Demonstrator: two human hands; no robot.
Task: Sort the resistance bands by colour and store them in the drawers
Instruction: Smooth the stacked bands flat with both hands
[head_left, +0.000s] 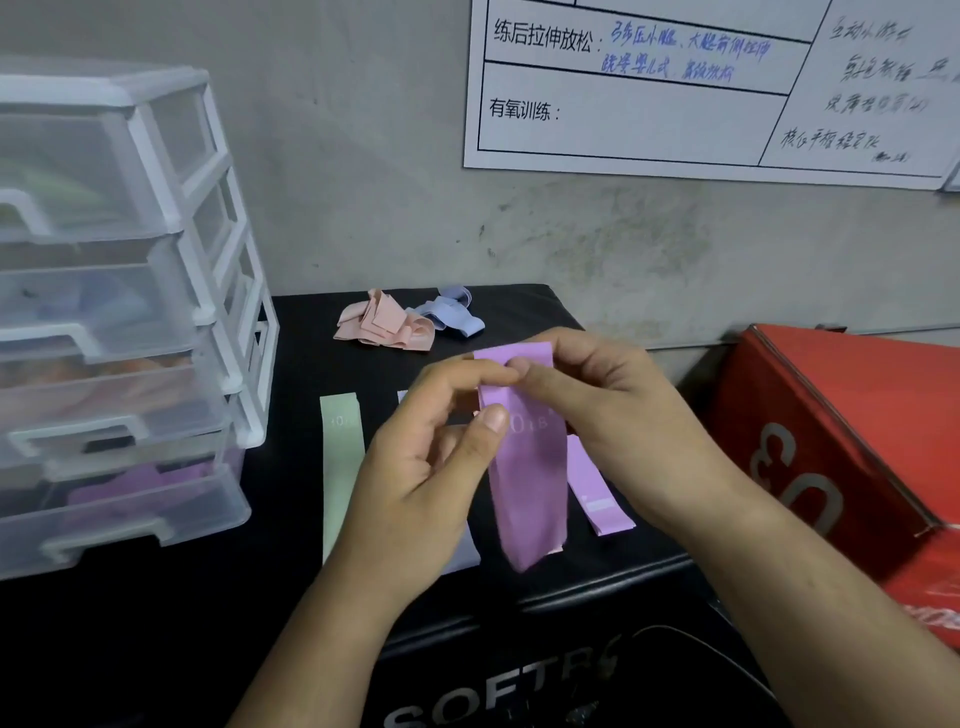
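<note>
Both hands hold one purple band (530, 483) over the black padded box (291, 519): left hand (431, 467) pinches it by the printed number, right hand (613, 415) pinches its top edge. Flat on the box lie a green band (340, 467) and a second purple band (597, 499), with crumpled pink bands (384, 322) and blue bands (454, 314) further back, and the clear drawer unit (156, 156) stands at the left.

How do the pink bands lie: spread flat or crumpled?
Crumpled: the pink bands form a heap of folds, unlike the flat green band.
</note>
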